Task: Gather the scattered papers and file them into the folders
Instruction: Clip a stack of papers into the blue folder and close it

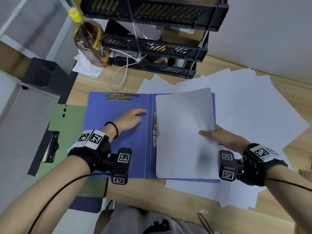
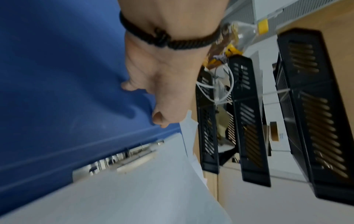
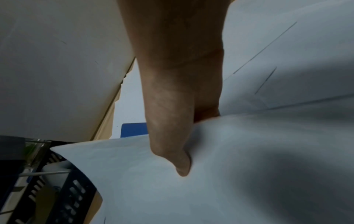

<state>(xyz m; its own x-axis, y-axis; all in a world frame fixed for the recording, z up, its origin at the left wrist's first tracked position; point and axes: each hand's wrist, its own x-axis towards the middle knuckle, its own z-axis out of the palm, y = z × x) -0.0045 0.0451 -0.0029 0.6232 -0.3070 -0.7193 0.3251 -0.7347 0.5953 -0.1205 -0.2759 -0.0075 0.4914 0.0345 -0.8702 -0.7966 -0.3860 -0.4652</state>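
Note:
A blue folder lies open on the wooden desk, with one metal clip at its top edge and another clamp beside the spine. My left hand rests flat on the folder's left leaf, fingers stretched toward the spine; the left wrist view shows the left hand above the blue folder. My right hand pinches the right edge of a white sheet held over the right leaf, thumb on top of the sheet. More loose papers lie scattered right of the folder.
A green folder lies under the blue one at the left, with a black binder clip by its edge. A black stacked letter tray stands at the back, a bottle and white cable beside it.

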